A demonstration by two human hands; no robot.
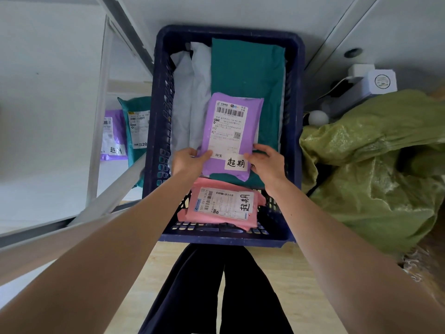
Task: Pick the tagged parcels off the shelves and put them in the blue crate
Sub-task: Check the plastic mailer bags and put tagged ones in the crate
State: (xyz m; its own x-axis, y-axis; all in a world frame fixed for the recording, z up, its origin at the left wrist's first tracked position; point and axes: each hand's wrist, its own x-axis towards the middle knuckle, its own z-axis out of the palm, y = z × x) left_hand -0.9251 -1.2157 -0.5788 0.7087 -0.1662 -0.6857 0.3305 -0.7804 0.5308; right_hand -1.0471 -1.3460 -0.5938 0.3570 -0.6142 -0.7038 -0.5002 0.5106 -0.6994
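The purple parcel (231, 136) lies flat and face up inside the blue crate (154, 131), on top of a large teal parcel (248, 68), and both hands hold its near end. The left hand (190, 162) pinches the lower left edge, with the thumb on top and the fingers tucked under. The right hand (267, 165) grips the lower right edge with its fingers curled round it. Whether the parcel already rests its full weight on the pile or is just above it cannot be told.

It is a soft plastic mailer, slightly puffed. A printed shipping label with a barcode covers most of its face, and a white handwritten tag (237, 162) is stuck near the bottom right corner.

The task looks partly done. Just nearer the person in the crate lies a pink parcel (221, 206) with the same kind of handwritten tag (246, 201). White parcels (192, 97) sit along the crate's left side beside the teal one. What seems left is to let go of the purple parcel and go back for more. On the shelf (48, 165) to the left stands a second purple parcel (113, 136) with a handwritten tag (115, 149), so it probably has to go in too. Beside it is a teal shelf parcel (136, 126), and no handwritten tag shows on the part of it in view.

To the right of the crate slumps a green sack (373, 165), with white boxes (375, 83) behind it. The crate stands on a pale wooden floor (289, 285).
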